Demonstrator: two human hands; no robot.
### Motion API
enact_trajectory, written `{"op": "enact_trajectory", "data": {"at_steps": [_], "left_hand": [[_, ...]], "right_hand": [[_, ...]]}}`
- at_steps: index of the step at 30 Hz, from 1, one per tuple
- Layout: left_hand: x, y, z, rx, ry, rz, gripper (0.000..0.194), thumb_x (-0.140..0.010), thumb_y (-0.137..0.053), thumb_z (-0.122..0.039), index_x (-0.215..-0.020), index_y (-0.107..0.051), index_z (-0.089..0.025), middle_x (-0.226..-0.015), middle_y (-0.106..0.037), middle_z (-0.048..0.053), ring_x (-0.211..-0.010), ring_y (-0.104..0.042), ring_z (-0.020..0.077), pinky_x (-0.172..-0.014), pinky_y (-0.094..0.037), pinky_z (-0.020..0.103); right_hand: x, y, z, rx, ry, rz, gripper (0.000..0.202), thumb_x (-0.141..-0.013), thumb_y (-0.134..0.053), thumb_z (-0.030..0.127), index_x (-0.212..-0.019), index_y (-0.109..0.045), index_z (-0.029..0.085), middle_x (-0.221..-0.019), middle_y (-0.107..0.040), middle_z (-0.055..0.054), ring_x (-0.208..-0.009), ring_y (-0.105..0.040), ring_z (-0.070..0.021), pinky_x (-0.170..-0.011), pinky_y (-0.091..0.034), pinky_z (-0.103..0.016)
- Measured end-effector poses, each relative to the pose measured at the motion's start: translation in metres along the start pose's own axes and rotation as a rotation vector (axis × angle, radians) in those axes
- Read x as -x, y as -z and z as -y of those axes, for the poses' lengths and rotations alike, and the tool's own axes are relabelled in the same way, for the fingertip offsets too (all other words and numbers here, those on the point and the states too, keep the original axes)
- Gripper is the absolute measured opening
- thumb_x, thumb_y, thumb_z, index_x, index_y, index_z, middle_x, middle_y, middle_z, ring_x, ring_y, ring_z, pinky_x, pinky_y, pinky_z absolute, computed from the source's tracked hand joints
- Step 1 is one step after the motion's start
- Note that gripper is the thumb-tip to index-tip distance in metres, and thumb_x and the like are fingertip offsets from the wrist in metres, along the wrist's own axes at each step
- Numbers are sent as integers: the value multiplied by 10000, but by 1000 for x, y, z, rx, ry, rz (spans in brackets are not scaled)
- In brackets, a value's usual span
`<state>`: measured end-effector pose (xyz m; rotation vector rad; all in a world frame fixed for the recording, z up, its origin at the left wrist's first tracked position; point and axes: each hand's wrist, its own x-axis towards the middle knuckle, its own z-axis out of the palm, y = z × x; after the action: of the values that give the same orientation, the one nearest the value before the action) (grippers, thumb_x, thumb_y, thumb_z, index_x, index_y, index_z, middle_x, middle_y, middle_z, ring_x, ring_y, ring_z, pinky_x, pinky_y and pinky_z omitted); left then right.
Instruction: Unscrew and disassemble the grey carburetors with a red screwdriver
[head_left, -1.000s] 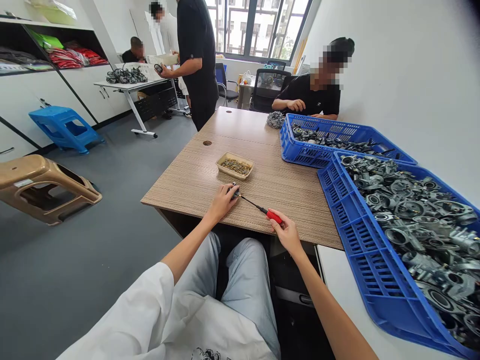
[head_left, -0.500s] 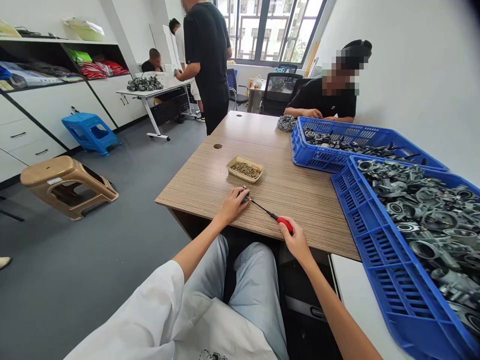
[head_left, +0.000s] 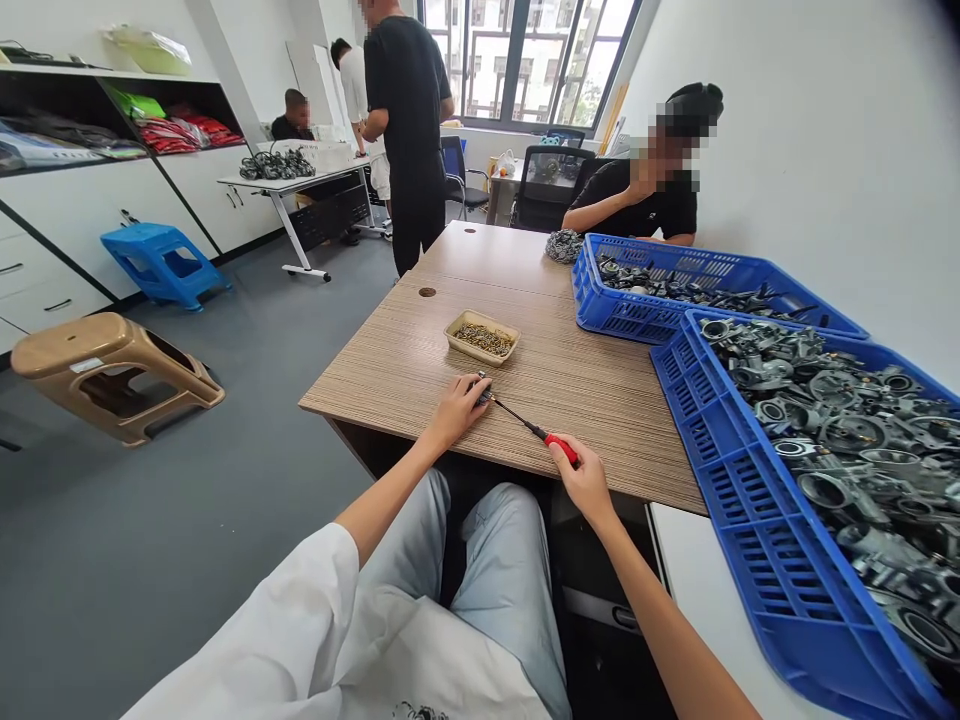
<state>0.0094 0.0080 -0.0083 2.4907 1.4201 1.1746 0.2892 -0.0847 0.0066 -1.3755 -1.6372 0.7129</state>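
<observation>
My left hand (head_left: pixel 459 408) is closed on a small grey metal part (head_left: pixel 484 392), pressed down on the wooden table (head_left: pixel 390 370); the fingers hide most of the part. In my right hand (head_left: pixel 583 478) is a screwdriver (head_left: pixel 561 448) with a red and black handle, its fingers wrapped round the grip. The long dark shaft slants up to the left, and its tip meets the metal part at my left fingertips. Just beyond my left hand stands a shallow beige tray (head_left: pixel 480 355) of small brass-coloured screws.
On the right, a blue crate (head_left: pixel 720 480) heaped with grey metal castings overhangs the table edge. Behind it stand a second blue crate (head_left: pixel 622 318) of dark parts and a coiled metallic bundle (head_left: pixel 562 246). A co-worker (head_left: pixel 637 205) sits across the table. Stools (head_left: pixel 112 370) are on the left.
My hands keep the same hold, screwdriver tip at the part. The whole view has shifted slightly. The seated co-worker has raised a hand toward the head; the standing person's arm has moved.
</observation>
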Motion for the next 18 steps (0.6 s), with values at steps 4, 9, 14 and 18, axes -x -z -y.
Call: {"op": "enact_trajectory", "data": {"at_steps": [4,9,14,18], "left_hand": [[-1,2,-1,13,37,-9,444,-992,-680,-298,-1424,-599,-239,-1327,-617,126,-1262,-581,288,-1122,-540,478],[-1,3,-1,61,35,-9,452,-989,-687,-303,-1427,-584,-258,-1335,-625,106,-1254,-599,275,-1121,-534,464],[0,2,-3,90,-29,12,432,-984,-698,-302,-1395,-583,-237,-1306,-641,108,-1251,-614,274,-1107,-544,454],[1,3,-4,71,-22,10,418,-982,-702,-311,-1379,-588,-244,-1298,-634,105,-1244,-625,273,-1096,-554,446]], "right_hand": [[0,0,-1,-93,-37,-39,410,-959,-635,583,-1046,-763,202,-795,-732,-72,-726,-648,-248,-654,-507,-344],[0,0,2,-188,-106,-14,459,-988,-575,635,-905,-717,206,-564,-587,-3,-531,-514,-188,-552,-424,-321],[-2,1,7,-184,-152,4,580,-1001,-484,711,-770,-666,211,-483,-563,2,-470,-483,-171,-534,-397,-312],[-2,2,11,-179,-180,-2,640,-997,-454,746,-811,-716,193,-455,-548,5,-452,-481,-171,-539,-398,-314]]}}
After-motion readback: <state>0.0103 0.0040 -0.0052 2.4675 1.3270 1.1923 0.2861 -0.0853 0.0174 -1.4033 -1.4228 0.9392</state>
